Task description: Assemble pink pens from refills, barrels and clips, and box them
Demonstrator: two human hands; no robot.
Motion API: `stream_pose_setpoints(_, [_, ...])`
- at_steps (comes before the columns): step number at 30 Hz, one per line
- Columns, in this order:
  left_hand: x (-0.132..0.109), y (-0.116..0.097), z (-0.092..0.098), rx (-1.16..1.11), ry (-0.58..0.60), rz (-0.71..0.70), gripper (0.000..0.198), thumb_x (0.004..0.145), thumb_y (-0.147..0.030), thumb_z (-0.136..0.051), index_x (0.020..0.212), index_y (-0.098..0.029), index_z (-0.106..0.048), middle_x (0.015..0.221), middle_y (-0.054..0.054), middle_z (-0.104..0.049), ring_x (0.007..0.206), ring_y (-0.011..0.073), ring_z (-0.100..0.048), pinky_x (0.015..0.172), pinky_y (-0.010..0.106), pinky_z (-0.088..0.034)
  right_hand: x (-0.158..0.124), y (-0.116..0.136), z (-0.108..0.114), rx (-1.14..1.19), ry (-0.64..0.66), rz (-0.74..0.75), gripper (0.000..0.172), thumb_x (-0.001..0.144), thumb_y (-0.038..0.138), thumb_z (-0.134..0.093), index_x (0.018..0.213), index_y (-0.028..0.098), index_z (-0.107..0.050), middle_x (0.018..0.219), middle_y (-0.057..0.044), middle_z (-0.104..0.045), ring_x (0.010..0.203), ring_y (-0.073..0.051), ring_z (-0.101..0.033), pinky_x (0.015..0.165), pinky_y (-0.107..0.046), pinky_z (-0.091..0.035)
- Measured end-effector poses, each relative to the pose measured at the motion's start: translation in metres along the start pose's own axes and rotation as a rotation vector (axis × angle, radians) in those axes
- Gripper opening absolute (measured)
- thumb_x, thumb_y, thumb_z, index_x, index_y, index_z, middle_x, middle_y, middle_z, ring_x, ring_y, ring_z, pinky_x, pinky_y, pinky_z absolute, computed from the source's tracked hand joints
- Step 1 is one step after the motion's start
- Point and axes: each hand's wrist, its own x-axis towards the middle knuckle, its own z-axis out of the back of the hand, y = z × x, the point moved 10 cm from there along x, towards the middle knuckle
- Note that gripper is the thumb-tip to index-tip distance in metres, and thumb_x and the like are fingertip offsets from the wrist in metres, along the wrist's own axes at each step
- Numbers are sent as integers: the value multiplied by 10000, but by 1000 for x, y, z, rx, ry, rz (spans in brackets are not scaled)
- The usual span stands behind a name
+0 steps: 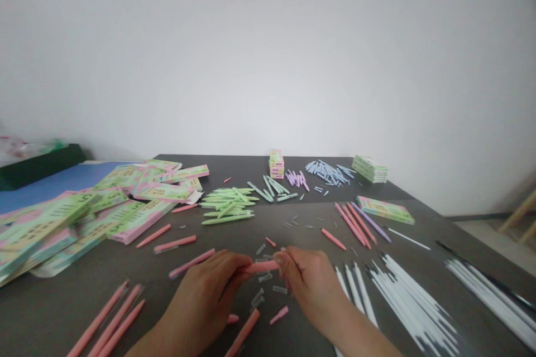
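Observation:
Both my hands hold one pink pen barrel [264, 266] level above the dark table. My left hand [209, 290] pinches its left end, and my right hand [307, 281] grips the right end between thumb and fingers. My fingers cover both ends of the barrel. Under and around it lie several small transparent caps [280, 289]. A short pink pen piece [279, 314] is just below my right hand. Close to my left hand are a pink pen part [243, 332] and another pink pen [191, 264].
Cartons [138, 201] are heaped at the left. Green pens [228, 203], purple parts [298, 179] and blue parts [329, 172] lie further back. White refills [412, 304] spread at the right. Small boxes are stacked [276, 164] at the back, another box [385, 210] lies right.

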Motion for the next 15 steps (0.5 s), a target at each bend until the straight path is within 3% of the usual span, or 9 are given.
stream_pose_setpoints(3, [2,-2,3,25,-7,-4,127,852,-196,-491,909,-245,-594,796,-15,-686,707,149,-652,616,221,-464,0,2,-5,114,46,15,93,831,213,-519,838,180,-605,636,10,-588,530,-106,-499,489,-188,-316])
stream_pose_setpoints(5, [2,-3,3,37,0,-2,130,844,-180,-497,903,-243,-594,780,-19,-685,697,147,-651,608,218,-460,0,1,-6,129,61,2,109,837,198,-500,835,183,-608,637,11,-588,535,-105,-503,491,-185,-319])
stream_pose_setpoints(8, [1,-5,2,39,9,-18,132,860,-189,-477,884,-241,-596,756,-19,-675,682,143,-646,599,216,-455,0,-1,-6,8,46,-12,335,897,298,-426,627,173,-579,514,12,-517,476,-106,-474,474,-202,-293])
stream_pose_setpoints(12, [0,-5,2,46,-9,-13,132,861,-179,-474,886,-240,-589,762,-19,-673,688,141,-644,600,214,-452,1,-1,-10,90,71,-13,123,843,249,-516,846,179,-617,607,16,-574,518,-105,-500,482,-190,-306])
stream_pose_setpoints(15, [1,-7,3,57,-8,-25,139,865,-180,-467,874,-237,-593,744,-18,-670,668,141,-639,588,216,-448,2,-2,-9,34,61,-20,218,877,256,-468,736,176,-613,565,15,-564,506,-105,-506,488,-196,-302])
